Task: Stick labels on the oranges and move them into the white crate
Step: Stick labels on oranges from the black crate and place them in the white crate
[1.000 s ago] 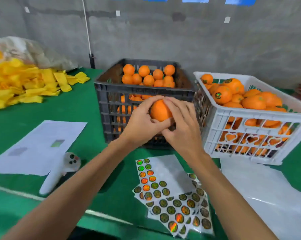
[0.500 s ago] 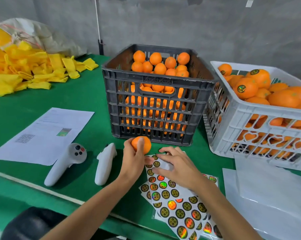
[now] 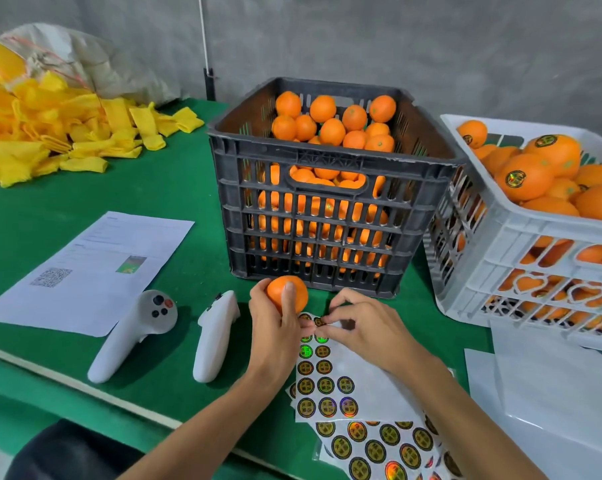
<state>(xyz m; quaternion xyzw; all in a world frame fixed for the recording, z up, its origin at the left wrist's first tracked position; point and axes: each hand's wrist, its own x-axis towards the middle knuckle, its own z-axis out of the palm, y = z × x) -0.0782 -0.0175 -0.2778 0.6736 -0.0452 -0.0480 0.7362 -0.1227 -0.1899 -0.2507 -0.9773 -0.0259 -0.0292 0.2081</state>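
My left hand (image 3: pixel 273 336) grips an unlabelled orange (image 3: pixel 294 292) just above the table, in front of the black crate (image 3: pixel 330 216), which is full of plain oranges. Right beside it, my right hand (image 3: pixel 360 329) pinches a round label (image 3: pixel 319 322) at the top of the sticker sheet (image 3: pixel 330 386). More sticker sheets (image 3: pixel 379 445) lie fanned beneath, toward the table's near edge. The white crate (image 3: pixel 549 251) stands at the right, holding labelled oranges (image 3: pixel 524 176).
Two white controllers (image 3: pixel 133 336) (image 3: pixel 214 339) lie left of my hands, beside a printed paper (image 3: pixel 91 271). Yellow foam sleeves (image 3: pixel 43 133) are heaped at the far left. White backing sheets (image 3: pixel 556 393) lie under and before the white crate.
Both hands came down from the black crate's front to the sticker sheet. The left hand kept the orange; the right let go of it and now pinches a label.
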